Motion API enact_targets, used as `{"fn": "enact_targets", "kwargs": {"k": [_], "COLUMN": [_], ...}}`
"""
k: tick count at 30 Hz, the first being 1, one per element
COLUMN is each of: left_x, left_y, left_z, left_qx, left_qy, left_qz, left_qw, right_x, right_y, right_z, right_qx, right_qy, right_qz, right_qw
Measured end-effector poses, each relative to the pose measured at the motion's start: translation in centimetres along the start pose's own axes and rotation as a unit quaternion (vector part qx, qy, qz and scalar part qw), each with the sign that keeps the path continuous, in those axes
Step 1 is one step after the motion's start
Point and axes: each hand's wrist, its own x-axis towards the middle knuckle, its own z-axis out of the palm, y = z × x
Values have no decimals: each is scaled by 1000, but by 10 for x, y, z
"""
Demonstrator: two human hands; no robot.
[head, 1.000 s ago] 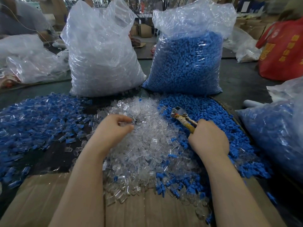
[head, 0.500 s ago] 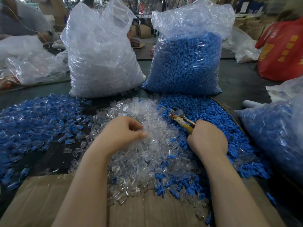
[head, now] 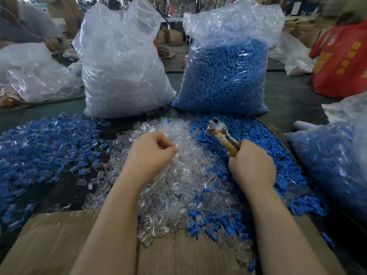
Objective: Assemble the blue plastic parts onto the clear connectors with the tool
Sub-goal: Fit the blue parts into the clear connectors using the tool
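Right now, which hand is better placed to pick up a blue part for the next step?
Right, probably. The right hand lies at the edge of the loose blue parts, though it grips the pliers. The left hand is curled over the clear connectors.

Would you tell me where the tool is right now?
In the head view, the tool is right of centre, gripped by the right hand, its head over the loose blue parts.

R hand (head: 252, 167) grips pliers (head: 222, 133); L hand (head: 151, 153) curled over clear connectors (head: 178, 187).
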Motion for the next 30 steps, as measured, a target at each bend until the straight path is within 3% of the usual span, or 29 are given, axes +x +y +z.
{"fn": "enact_targets", "kwargs": {"k": [8,12,17,23,30], "left_x": [-1,-3,-3,-4,-5], "left_y": [4,6,9,14,13], "left_z": [2,4,10,21,25], "left_qx": [1,114,224,194,170], "left_qy": [1,-22,0,30,-18], "left_qz": [9,43,56,56,54], "left_qw": [1000,992,973,979,984], "right_x": [5,8,7,5,5], "right_y": [-1,0,1,-3,-4], "right_z": [3,3,3,4,6], "right_qx": [73,107,121,188,218], "right_qy": [-12,-15,-8,11,14], "right_qz": [3,4,-10,-46,-59], "right_qw": [997,994,993,981,974]}}
